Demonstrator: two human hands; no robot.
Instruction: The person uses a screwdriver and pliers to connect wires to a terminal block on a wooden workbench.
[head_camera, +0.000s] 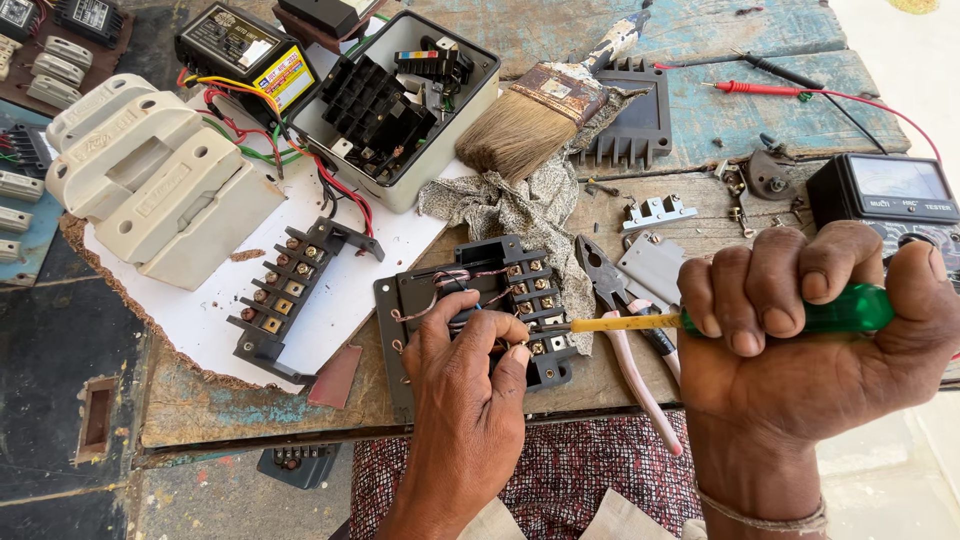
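Two hands: glossy green screwdriver (800, 315), ridged black terminal block (500, 300).

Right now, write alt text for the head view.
A right hand drives a green-handled screwdriver into a black terminal block steadied by the left hand. Pliers, a paintbrush, a rag and a multimeter lie around on the worn wooden bench.
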